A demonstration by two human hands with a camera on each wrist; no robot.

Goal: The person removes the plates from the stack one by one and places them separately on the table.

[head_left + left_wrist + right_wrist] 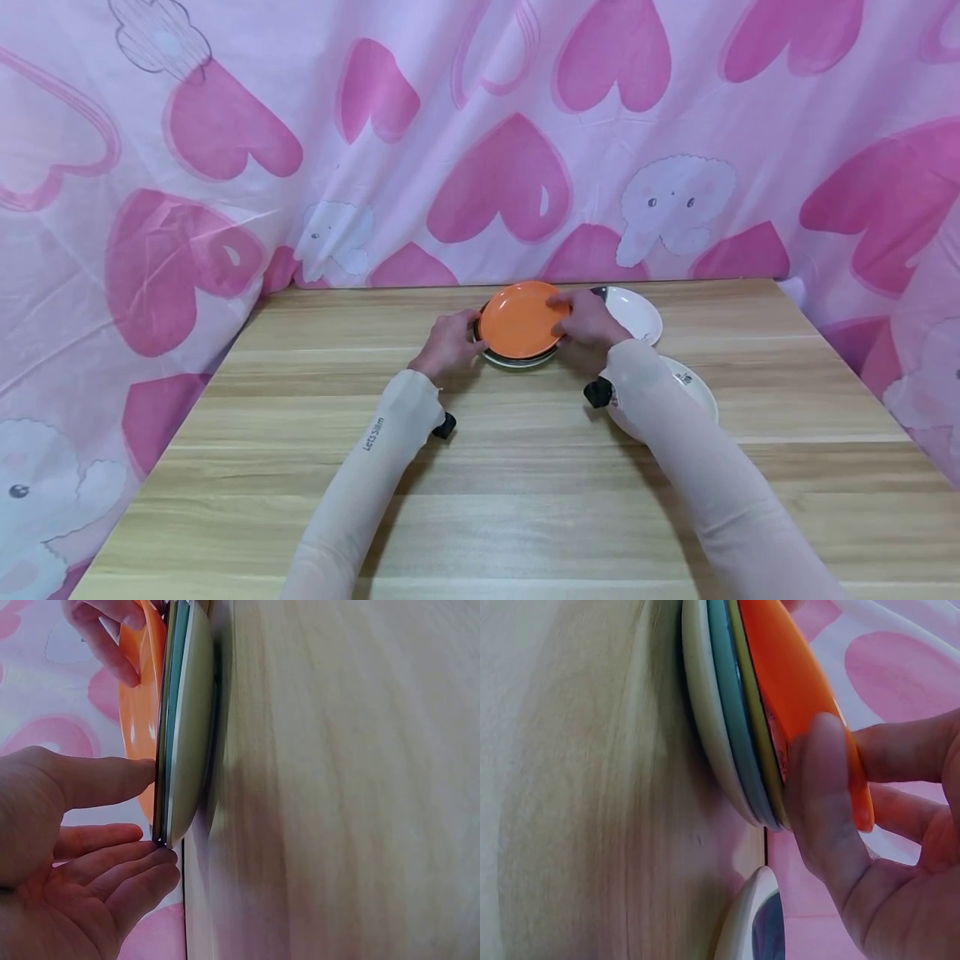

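Over stacked plates (184, 735): orange plate (521, 321) (perhaps touching), tilted.

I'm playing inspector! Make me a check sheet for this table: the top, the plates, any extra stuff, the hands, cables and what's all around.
Surface: wooden table, striped grain.
Job's things: orange plate over a plate stack, its edge by the right hand raised; cream, teal and olive rims show below.
Clutter: nothing seen besides two more plates, a white plate with a dark patch and a nearer pale plate partly hidden by the right sleeve.
Hands: right hand pinches the orange plate; left hand touches the stack's left edge.
Cables: nothing seen.
Surroundings: pink cloth with hearts and cartoon animals, behind and at both sides.
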